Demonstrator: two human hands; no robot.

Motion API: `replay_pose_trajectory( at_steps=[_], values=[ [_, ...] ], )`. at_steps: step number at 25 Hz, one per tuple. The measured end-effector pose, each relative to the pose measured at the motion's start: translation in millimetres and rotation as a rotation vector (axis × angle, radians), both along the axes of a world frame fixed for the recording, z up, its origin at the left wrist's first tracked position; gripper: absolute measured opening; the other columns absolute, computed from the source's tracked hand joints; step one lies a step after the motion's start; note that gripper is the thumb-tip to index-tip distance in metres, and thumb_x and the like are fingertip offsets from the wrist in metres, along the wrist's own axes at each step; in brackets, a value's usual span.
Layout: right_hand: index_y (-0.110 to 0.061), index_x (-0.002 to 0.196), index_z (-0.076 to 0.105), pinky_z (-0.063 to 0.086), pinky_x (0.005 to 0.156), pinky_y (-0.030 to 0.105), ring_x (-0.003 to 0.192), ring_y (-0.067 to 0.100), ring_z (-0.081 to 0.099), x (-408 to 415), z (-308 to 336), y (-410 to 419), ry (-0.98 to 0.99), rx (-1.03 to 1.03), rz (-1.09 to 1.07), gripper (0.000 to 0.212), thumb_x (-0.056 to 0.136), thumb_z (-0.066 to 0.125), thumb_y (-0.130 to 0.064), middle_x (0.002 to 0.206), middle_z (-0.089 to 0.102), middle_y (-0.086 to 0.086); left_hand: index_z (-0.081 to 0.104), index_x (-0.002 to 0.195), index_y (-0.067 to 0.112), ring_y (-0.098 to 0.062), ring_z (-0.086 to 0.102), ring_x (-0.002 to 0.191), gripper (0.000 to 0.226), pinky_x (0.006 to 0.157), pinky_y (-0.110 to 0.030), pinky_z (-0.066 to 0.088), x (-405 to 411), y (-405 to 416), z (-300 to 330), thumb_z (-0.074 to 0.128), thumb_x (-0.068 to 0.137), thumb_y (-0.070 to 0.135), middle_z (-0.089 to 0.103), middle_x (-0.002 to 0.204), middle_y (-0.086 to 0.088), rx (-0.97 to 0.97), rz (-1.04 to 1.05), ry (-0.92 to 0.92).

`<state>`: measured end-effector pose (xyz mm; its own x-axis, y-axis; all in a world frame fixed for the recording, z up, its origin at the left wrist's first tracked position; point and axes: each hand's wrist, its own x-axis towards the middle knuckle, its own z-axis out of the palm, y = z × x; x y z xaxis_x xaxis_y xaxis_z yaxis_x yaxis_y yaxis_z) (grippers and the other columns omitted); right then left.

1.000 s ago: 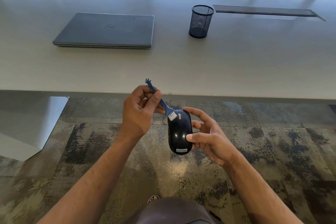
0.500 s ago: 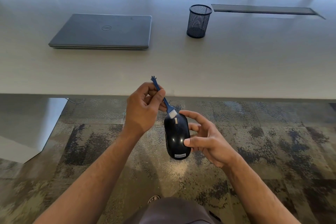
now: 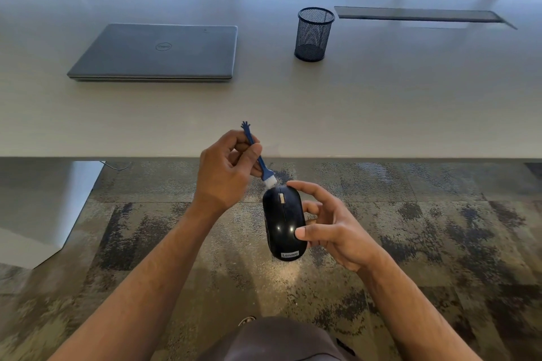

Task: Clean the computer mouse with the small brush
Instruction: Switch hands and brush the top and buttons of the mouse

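Note:
A glossy black computer mouse (image 3: 284, 221) with a pale scroll wheel and a Lenovo label is held in the air in front of the table edge. My right hand (image 3: 331, 224) grips it from the right side, thumb on its top and index finger curled over its front end. My left hand (image 3: 225, 171) pinches the thin blue handle of a small brush (image 3: 259, 160). The brush's white bristles touch the mouse's front tip, just ahead of the scroll wheel. The handle's far end sticks up above my fingers.
The pale table (image 3: 381, 114) carries a shut grey laptop (image 3: 158, 53) at the back left and a black mesh pen cup (image 3: 313, 35) at the back centre. A long dark cable slot (image 3: 422, 14) lies at the back right. Patterned carpet (image 3: 440, 228) lies below my hands.
The brush's bristles have slid from beside the scroll wheel up to the mouse's front tip. Both hands and the mouse have shifted slightly.

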<state>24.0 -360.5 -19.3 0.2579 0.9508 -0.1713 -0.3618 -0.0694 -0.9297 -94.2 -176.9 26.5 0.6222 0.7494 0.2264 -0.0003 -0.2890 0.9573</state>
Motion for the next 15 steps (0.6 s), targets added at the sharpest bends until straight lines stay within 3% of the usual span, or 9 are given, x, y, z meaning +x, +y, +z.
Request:
replay_pose_trajectory(
  at_steps=[3,7,11,15],
  values=[
    [-0.023,0.139,0.052,0.057,0.058,0.028,0.085,0.027,0.072,-0.2,-0.7,-0.4,0.016,-0.004,0.0,0.078,0.069,0.079,-0.003,0.119,0.065,0.022,0.063,0.093,0.024,-0.012,0.074,0.066,0.016,0.059,-0.022,0.059,-2.3,2.6,1.7,0.063,0.097,0.008,0.071,0.074,0.01,-0.037,0.008,-0.056],
    [-0.024,0.137,0.054,0.052,0.054,0.025,0.079,0.026,0.069,-1.7,-3.0,3.4,0.005,-0.009,0.003,0.076,0.067,0.08,-0.006,0.116,0.069,0.016,0.064,0.096,0.021,-0.016,0.074,0.068,0.013,0.059,-0.026,0.06,3.3,-6.0,1.2,0.064,0.096,0.008,0.069,0.076,0.008,-0.03,-0.116,-0.033],
    [-0.02,0.136,0.055,0.044,0.059,0.034,0.08,0.037,0.059,-0.7,-7.0,2.9,-0.006,-0.007,-0.02,0.075,0.067,0.079,-0.006,0.116,0.068,0.015,0.064,0.094,0.02,-0.011,0.073,0.065,0.011,0.059,-0.023,0.059,-0.6,3.9,0.9,0.064,0.096,0.009,0.068,0.076,0.004,-0.031,-0.002,0.046],
    [-0.015,0.136,0.055,0.043,0.053,0.028,0.07,0.022,0.061,-2.9,-6.5,3.2,-0.024,-0.025,-0.041,0.074,0.067,0.079,-0.006,0.109,0.069,0.01,0.063,0.093,0.022,-0.012,0.074,0.067,0.013,0.059,-0.025,0.061,-2.3,4.3,10.0,0.063,0.097,0.01,0.071,0.074,0.008,-0.041,0.012,-0.009]
  ],
)
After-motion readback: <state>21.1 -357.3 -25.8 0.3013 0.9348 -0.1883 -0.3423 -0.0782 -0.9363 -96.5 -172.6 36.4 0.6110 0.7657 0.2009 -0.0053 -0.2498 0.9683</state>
